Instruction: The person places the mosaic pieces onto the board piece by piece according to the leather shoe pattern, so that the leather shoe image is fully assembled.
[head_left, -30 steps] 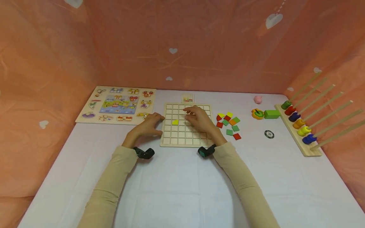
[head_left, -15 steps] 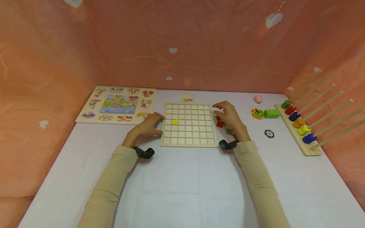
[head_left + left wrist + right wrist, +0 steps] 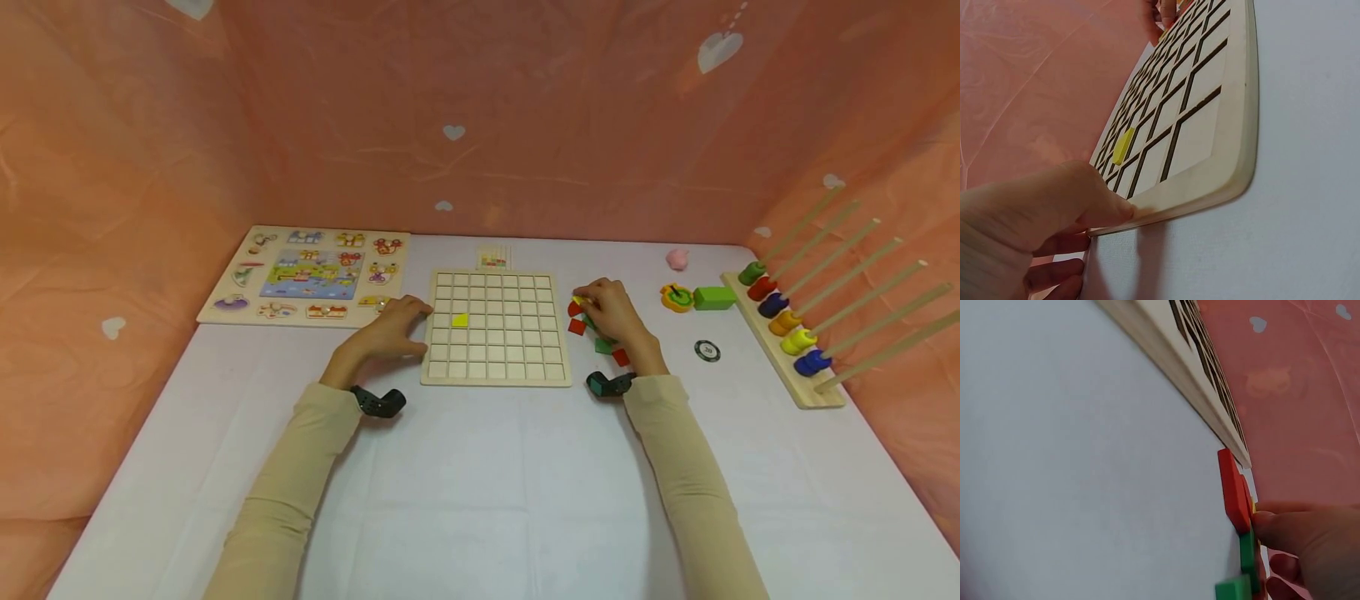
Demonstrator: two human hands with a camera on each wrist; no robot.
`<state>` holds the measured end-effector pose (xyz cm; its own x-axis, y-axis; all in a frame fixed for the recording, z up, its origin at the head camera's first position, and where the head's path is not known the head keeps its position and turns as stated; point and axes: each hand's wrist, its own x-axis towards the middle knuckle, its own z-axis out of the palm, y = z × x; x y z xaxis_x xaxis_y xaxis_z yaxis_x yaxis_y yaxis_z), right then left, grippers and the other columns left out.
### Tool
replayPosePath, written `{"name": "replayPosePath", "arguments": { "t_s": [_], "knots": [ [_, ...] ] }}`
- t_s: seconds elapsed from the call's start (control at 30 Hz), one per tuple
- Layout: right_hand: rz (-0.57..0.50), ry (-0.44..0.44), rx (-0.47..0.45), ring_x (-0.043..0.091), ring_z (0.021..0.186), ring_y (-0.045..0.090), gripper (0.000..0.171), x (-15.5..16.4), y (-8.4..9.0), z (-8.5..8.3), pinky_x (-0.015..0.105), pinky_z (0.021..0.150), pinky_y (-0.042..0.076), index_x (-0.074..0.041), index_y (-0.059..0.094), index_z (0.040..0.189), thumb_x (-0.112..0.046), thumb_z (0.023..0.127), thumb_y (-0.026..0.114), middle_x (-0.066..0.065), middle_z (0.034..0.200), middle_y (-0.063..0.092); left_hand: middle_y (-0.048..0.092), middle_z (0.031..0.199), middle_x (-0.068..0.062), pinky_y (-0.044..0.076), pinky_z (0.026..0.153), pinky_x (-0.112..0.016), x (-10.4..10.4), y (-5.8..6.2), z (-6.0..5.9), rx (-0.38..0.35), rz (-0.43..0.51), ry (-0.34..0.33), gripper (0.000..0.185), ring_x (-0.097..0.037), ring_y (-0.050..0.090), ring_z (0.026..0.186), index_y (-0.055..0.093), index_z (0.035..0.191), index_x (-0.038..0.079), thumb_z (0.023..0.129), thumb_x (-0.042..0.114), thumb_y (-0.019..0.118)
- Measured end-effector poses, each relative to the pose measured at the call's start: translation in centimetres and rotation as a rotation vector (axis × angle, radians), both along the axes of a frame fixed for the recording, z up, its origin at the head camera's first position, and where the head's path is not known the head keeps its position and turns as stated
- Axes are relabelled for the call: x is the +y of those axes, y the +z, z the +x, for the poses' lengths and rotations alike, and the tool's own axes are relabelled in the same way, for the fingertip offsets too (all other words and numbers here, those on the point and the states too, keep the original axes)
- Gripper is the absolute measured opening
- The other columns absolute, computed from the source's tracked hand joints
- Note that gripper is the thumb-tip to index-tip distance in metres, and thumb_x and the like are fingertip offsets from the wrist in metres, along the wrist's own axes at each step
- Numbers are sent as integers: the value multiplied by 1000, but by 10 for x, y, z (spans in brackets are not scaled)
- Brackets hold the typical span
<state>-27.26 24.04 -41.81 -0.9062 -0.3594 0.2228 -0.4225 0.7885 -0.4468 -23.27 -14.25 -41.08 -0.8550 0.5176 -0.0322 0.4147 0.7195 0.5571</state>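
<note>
In the head view a pale wooden grid board (image 3: 491, 383) lies mid-table, with one yellow tile (image 3: 460, 320) in a cell on its left side. My left hand (image 3: 386, 332) rests at the board's left edge. Its thumb (image 3: 1107, 203) touches the rim in the left wrist view, and the other fingers are spread apart from it. Beyond the board's right edge, my right hand (image 3: 611, 312) pinches a yellow tile (image 3: 577, 300) between thumb and fingertips. Red tiles (image 3: 577, 327) and green tiles (image 3: 603, 345) lie around and partly under that hand, which hides some of the pile.
A picture puzzle board (image 3: 303, 275) lies at the back left. A small pattern card (image 3: 493, 258) is behind the grid board. On the right are a pink piece (image 3: 677, 259), an orange-green toy (image 3: 677, 298), a green block (image 3: 715, 298), a round chip (image 3: 707, 351) and a peg rack (image 3: 828, 398).
My right hand has moved right from over the grid board to the tile pile, come down and closed its fingertips on a yellow tile. The left hand stays at the board's edge.
</note>
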Motion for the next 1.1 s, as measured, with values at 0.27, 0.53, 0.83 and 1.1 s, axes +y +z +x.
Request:
{"name": "replayPosePath", "arguments": {
  "t_s": [0.27, 0.53, 0.83, 1.1],
  "knots": [
    [-7, -49, 42, 38, 88, 49, 22, 1, -1, 2, 47, 80, 37, 7, 65, 103, -2, 83, 63, 26, 93, 60, 44, 130, -22, 27, 106, -47, 0, -1, -1, 10, 0, -10, 64, -37, 36, 122, 46, 128, -6, 72, 14, 70],
    [-171, -107, -52, 27, 77, 52, 19, -12, 9, 7, 34, 67, 43, 2, 62, 102, -9, 87, 62, 16, 84, 57, 45, 130, -22, 28, 106, -47, 0, 1, 1, 6, 2, -3, 64, -37, 36, 122, 47, 128, -6, 71, 14, 70],
    [-306, 16, -174, 22, 79, 57, 19, -53, 15, 16, 28, 68, 45, -2, 62, 103, -11, 87, 62, 11, 85, 62, 46, 128, -23, 28, 105, -47, 0, 3, 2, 15, 12, -4, 63, -37, 37, 120, 47, 126, -8, 71, 13, 70],
    [-339, 92, -211, 21, 78, 59, 20, -89, 6, 19, 28, 69, 47, -4, 62, 106, -12, 88, 61, 11, 87, 64, 47, 127, -24, 28, 105, -47, 0, 1, 1, 26, 26, -8, 62, -38, 38, 119, 48, 126, -8, 71, 12, 70]
  ]
}}
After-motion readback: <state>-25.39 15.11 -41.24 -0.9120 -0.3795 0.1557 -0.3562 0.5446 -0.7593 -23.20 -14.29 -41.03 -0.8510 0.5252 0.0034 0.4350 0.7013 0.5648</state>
